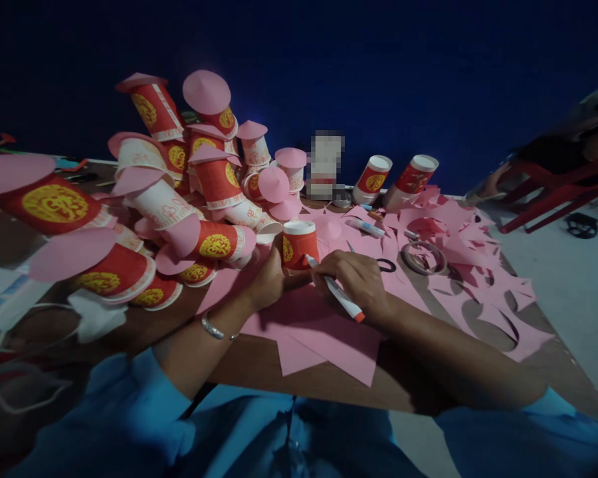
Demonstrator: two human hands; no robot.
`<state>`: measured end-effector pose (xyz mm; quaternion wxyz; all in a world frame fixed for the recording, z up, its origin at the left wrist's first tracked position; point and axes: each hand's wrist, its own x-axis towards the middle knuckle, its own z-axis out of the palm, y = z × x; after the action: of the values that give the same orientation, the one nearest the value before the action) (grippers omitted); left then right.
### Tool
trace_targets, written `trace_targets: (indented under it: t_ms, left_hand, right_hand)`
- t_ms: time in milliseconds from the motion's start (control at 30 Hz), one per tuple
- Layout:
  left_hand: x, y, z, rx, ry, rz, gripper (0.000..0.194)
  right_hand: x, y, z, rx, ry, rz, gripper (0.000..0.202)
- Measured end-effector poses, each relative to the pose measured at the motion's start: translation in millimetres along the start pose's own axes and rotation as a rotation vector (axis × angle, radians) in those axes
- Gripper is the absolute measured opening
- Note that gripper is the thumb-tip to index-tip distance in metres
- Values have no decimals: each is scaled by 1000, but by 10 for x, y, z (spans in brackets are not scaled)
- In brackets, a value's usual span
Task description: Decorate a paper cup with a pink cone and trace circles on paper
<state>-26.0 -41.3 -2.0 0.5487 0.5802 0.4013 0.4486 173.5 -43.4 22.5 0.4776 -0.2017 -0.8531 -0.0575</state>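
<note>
My left hand (272, 279) is closed round the left side and base of a red paper cup (299, 242) with a yellow print and a white rim. A white marker (343, 300) with an orange-red end is gripped in my right hand (353, 275), and its tip is at the red side of the cup. Pink paper sheets (329, 338) lie beneath both hands. Just behind the cup is a pink paper cone (327, 228). The black handle of scissors (386, 265) shows right of my right hand.
Red and white cups with pink cone tops (214, 179) crowd the left. Two cups (373, 179) stand at the back. Pink scraps (458, 226), a tape roll (424, 257) and another marker (365, 228) lie right. A person's arm (493, 179) and red stool (553, 189) are beyond.
</note>
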Motion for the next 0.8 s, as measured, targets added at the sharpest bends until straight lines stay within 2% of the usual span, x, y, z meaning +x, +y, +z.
trace_targets:
  t_ms: [267, 433, 600, 800]
  left_hand:
    - [20, -27, 15, -92, -14, -22, 94]
    - [18, -47, 17, -72, 33, -3, 87]
    - [23, -92, 11, -61, 16, 47, 81]
    - [20, -62, 20, -86, 6, 30, 78]
  right_hand:
    - [19, 8, -8, -31, 20, 29, 15]
    - [43, 27, -18, -53, 29, 41, 15]
    - [30, 65, -11, -59, 48, 59, 14]
    - [41, 73, -10, -69, 49, 73, 14]
